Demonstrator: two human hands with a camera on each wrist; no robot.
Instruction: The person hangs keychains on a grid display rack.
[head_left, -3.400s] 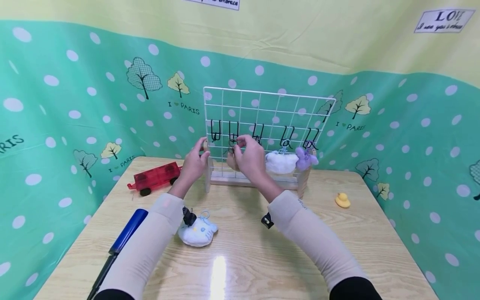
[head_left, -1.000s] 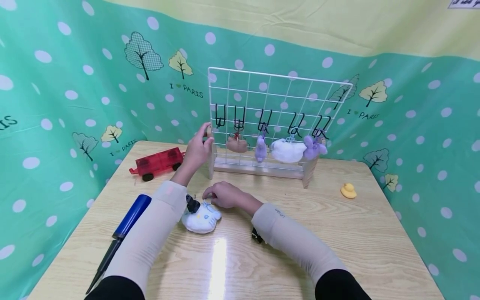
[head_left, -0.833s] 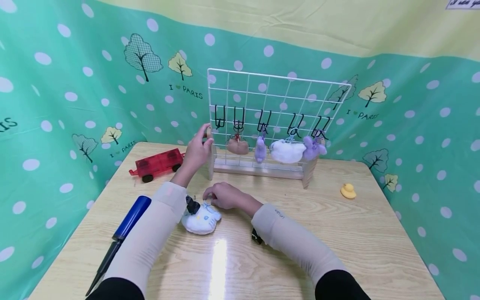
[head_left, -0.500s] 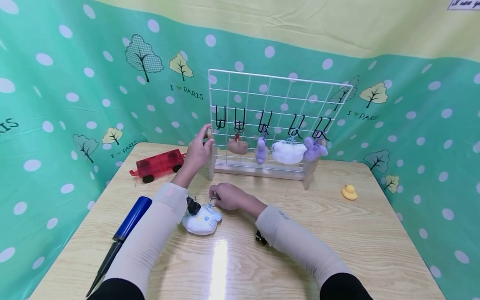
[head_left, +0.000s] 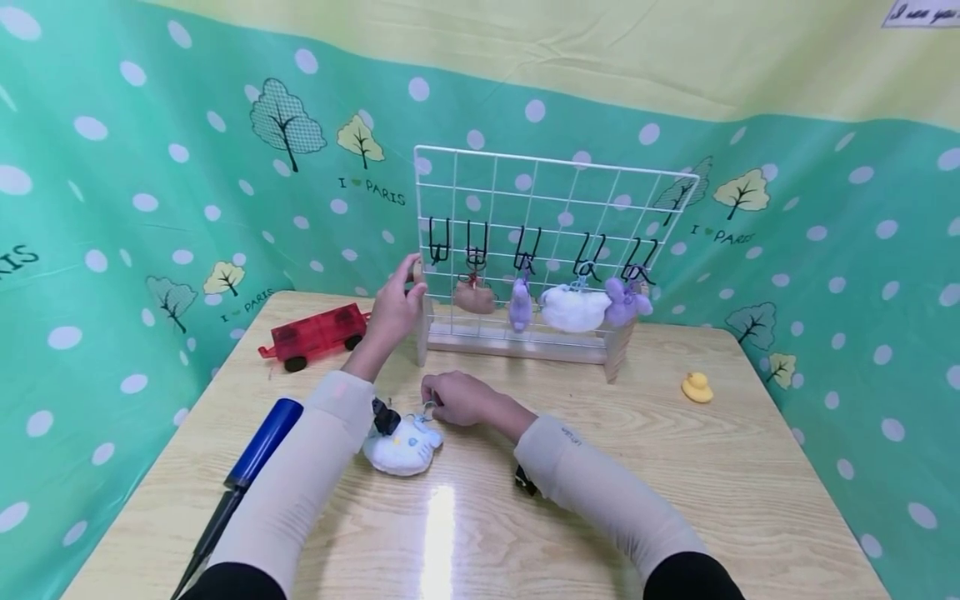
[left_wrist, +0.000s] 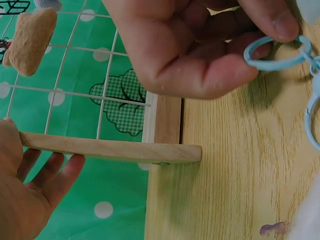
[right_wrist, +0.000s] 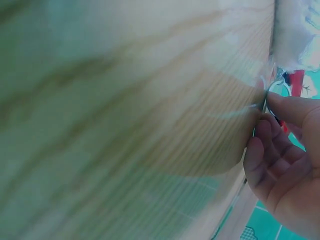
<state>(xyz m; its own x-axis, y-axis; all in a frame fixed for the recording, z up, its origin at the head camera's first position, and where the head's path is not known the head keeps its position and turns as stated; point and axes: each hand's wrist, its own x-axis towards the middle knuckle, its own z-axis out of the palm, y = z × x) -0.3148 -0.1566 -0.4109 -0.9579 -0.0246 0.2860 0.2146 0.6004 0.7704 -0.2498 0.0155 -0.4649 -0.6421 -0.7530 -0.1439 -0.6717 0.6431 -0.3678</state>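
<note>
My left hand (head_left: 396,308) grips the left wooden post (left_wrist: 110,147) of a white wire grid rack (head_left: 517,346), its fingers behind the post in the left wrist view. Below the rack, a white cat-faced plush keychain (head_left: 402,454) with a blue bow lies on the table, partly behind a black strap piece on my left wrist. My right hand (head_left: 465,400) pinches the keychain's light blue ring (left_wrist: 275,65) between thumb and forefinger. Only an edge of the ring shows in the right wrist view, beside the right hand (right_wrist: 290,165).
From black hooks on the rack hang a brown plush (head_left: 474,298), a small purple plush (head_left: 520,308), a white plush (head_left: 576,308) and another purple plush (head_left: 627,302). Around stand a red toy wagon (head_left: 315,335), a blue-and-black pump-like tool (head_left: 264,442) and a yellow duck (head_left: 697,387).
My right hand has left the brown plush on the second hook, come down to the white keychain and raised its ring slightly, moving a little right. The left hand stays on the post.
</note>
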